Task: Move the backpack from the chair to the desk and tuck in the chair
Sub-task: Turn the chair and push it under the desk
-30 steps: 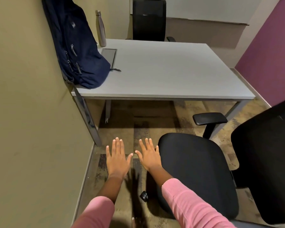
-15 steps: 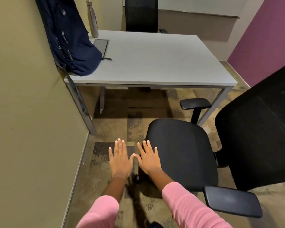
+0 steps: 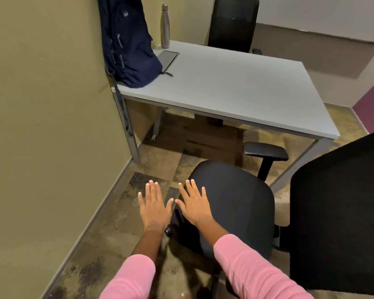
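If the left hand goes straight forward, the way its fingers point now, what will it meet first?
Probably nothing near. The left hand is open and flat over bare floor, beside the chair seat. Its fingers point toward the open space under the desk, right of the near leg. Depth is unclear, so this is a guess.

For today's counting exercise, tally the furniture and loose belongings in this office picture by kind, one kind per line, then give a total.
Office chairs: 2 (near chair, far chair)
Desks: 1 (desk)
Backpacks: 1 (backpack)
Bottles: 1 (bottle)
Total: 5
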Demonstrator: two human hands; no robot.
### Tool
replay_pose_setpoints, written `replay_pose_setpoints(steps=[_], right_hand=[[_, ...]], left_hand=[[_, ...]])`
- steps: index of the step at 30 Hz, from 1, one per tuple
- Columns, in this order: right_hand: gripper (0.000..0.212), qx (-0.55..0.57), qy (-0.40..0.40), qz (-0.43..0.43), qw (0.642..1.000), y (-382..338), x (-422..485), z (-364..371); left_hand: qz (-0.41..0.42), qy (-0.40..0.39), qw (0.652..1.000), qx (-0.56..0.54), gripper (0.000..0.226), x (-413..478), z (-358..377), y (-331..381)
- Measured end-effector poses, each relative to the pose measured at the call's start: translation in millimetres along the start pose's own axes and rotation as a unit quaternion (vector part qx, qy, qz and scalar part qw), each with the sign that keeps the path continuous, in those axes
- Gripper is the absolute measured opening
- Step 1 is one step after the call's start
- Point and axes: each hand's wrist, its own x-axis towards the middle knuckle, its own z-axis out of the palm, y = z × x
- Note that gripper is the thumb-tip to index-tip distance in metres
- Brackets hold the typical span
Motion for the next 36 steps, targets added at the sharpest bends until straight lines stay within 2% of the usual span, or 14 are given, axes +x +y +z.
replay_pose_setpoints(steps=[4, 8, 12, 17, 21, 23, 27, 32, 36], right_hand=[[0.057, -0.016, -0.016, -0.041, 0.999, 26, -18, -2], [0.056, -0.03, -0.026, -0.08, 0.996, 34, -29, 0], [0.056, -0.034, -0.029, -0.115, 0.992, 34, -41, 5], [0.056, -0.041, -0.021, -0.164, 0.985, 42, -74, 6], [0.056, -0.056, -0.024, -0.215, 0.975, 56, -115, -6], [0.056, -0.053, 0.0, -0.236, 0.97, 67, -125, -25], [0.056, -0.072, 0.063, -0.274, 0.957, 93, -128, -90], [0.054, -0.178, 0.11, -0.316, 0.925, 124, -120, -169], [0.054, -0.239, 0.128, -0.345, 0.898, 149, -122, -215]], left_hand=[[-0.046, 0.001, 0.999, -0.02, 0.07, -33, 5, 27], [-0.075, -0.032, 0.993, -0.087, 0.083, -54, 11, 34], [-0.109, -0.033, 0.989, -0.097, 0.087, -76, 11, 39], [-0.148, 0.01, 0.987, -0.067, 0.082, -114, 14, 59], [-0.158, -0.005, 0.985, -0.072, 0.075, -142, 16, 79], [-0.153, -0.001, 0.987, -0.052, 0.079, -144, 18, 94], [-0.143, 0.054, 0.987, -0.052, 0.061, -135, -7, 143], [-0.126, 0.129, 0.983, -0.034, 0.068, -115, -52, 204], [-0.156, 0.161, 0.975, -0.003, 0.07, -107, -90, 241]])
